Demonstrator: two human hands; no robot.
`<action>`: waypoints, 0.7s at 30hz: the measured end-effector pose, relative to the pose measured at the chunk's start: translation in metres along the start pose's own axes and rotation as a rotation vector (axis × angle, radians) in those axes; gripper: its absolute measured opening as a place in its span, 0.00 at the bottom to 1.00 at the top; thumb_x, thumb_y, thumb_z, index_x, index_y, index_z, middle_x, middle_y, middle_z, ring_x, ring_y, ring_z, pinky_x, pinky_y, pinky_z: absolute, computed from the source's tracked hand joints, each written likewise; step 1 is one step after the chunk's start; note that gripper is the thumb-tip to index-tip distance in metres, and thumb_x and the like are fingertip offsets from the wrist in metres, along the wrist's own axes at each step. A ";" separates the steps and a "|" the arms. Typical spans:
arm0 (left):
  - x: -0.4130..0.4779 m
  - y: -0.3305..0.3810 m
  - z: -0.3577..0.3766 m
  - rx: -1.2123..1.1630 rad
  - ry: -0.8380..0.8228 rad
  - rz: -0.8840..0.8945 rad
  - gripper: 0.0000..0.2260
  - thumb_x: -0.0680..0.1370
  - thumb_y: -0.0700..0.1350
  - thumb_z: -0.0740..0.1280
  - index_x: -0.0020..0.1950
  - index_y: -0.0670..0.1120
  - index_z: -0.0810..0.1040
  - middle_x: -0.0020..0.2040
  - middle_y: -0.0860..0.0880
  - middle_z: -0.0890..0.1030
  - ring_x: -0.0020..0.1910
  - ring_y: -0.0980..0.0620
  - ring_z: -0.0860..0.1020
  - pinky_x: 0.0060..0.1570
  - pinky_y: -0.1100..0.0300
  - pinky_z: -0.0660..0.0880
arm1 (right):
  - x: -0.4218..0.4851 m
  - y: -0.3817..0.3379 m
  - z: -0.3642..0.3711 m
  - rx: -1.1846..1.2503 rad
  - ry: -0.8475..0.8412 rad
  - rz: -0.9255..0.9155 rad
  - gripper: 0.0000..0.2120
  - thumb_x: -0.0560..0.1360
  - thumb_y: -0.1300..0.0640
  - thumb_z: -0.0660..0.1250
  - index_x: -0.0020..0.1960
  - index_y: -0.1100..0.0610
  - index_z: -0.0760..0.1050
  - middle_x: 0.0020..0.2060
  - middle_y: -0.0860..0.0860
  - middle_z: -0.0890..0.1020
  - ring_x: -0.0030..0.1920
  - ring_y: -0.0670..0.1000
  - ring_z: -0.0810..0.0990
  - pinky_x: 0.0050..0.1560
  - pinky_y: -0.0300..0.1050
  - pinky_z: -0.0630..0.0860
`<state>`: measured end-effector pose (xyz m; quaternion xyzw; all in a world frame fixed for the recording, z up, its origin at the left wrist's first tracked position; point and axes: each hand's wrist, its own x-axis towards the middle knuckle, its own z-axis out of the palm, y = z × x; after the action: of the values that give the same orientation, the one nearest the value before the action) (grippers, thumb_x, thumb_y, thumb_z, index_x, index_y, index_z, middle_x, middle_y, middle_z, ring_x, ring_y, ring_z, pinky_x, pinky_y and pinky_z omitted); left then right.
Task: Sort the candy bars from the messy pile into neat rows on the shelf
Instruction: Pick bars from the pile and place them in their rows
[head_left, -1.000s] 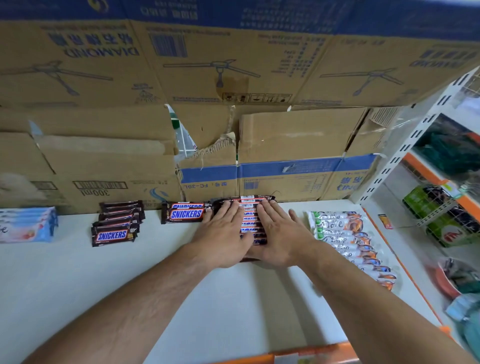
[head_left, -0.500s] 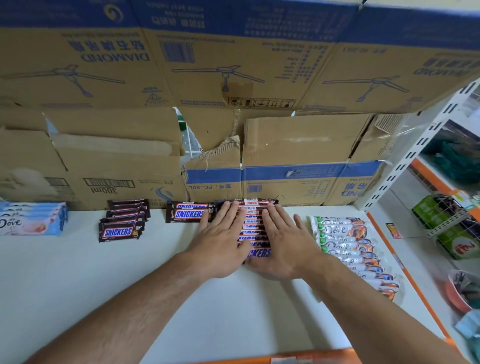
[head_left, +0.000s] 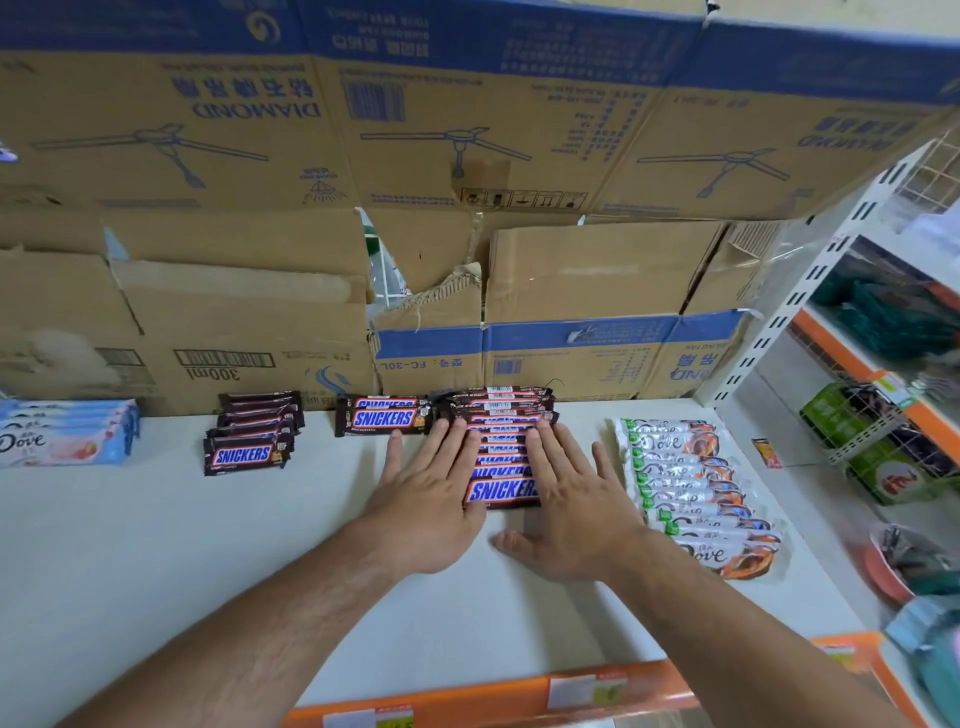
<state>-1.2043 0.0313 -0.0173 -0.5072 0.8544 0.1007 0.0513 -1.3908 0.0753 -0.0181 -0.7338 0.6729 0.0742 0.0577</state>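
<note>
A row of overlapping Snickers bars (head_left: 503, 470) runs front to back on the white shelf (head_left: 156, 571). My left hand (head_left: 431, 499) lies flat with straight fingers against the row's left side. My right hand (head_left: 571, 509) lies flat against its right side, thumb spread toward the left hand. The frontmost bar shows between the two hands. Two Snickers bars (head_left: 383, 415) lie at the back just left of the row. A shorter row of small Snickers bars (head_left: 252, 434) sits further left.
White Dove bars (head_left: 696, 488) form a row at the right. Blue Dove packs (head_left: 62, 434) lie at the far left. Cardboard boxes (head_left: 571, 312) wall off the back. The orange shelf lip (head_left: 493, 696) marks the front edge. A neighbouring rack (head_left: 883, 426) stands at the right.
Both hands have spread slightly apart and slid back toward me, uncovering the frontmost Snickers bar. The view has shifted down a little.
</note>
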 end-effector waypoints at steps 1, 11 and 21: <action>-0.001 -0.002 0.001 -0.001 0.008 0.003 0.31 0.81 0.58 0.45 0.79 0.50 0.34 0.79 0.54 0.34 0.76 0.56 0.31 0.74 0.40 0.33 | 0.000 -0.001 -0.001 0.009 0.009 0.011 0.57 0.67 0.20 0.47 0.78 0.57 0.30 0.78 0.51 0.33 0.77 0.51 0.31 0.77 0.61 0.39; -0.030 0.010 -0.010 -0.054 0.126 0.181 0.29 0.79 0.56 0.50 0.79 0.48 0.55 0.80 0.52 0.51 0.79 0.49 0.45 0.76 0.47 0.46 | -0.038 -0.023 -0.003 0.108 0.347 -0.001 0.32 0.67 0.38 0.60 0.63 0.58 0.77 0.61 0.52 0.80 0.61 0.56 0.78 0.57 0.53 0.77; -0.033 0.032 0.001 -0.141 0.207 0.236 0.16 0.76 0.52 0.57 0.60 0.49 0.73 0.58 0.52 0.73 0.60 0.50 0.67 0.63 0.54 0.68 | -0.058 -0.010 -0.010 0.141 0.220 0.021 0.25 0.65 0.42 0.58 0.53 0.52 0.81 0.47 0.48 0.84 0.45 0.54 0.81 0.43 0.50 0.80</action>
<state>-1.2166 0.0752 -0.0078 -0.4135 0.8995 0.1129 -0.0850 -1.3851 0.1315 0.0021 -0.7246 0.6862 -0.0535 0.0344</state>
